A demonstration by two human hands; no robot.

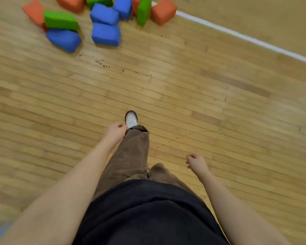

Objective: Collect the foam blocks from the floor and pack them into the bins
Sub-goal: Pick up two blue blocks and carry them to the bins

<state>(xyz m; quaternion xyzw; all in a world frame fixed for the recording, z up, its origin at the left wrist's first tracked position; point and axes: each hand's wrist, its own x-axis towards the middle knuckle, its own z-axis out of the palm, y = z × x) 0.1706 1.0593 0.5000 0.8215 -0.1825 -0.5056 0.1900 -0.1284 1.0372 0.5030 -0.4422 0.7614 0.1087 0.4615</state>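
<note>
Head view: foam blocks (102, 23) are lying heaped at 11 o'clock; left hand (116, 130) and right hand (196, 162) are being carried loosely curled, empty, mid-stride.

A cluster of foam blocks (102, 20) lies on the wood floor (219, 106) at the far left, well ahead of the person. Within it, one block (60, 19) rests on top of another (63, 39), and to their right one block (105, 14) sits behind another (105, 34). A painted line (245, 37) runs across the floor to the right of the cluster. A shoe (131, 119) is planted forward, with the left hand (116, 130) just beside it and the right hand (196, 162) nearer the body, to the right.
</note>
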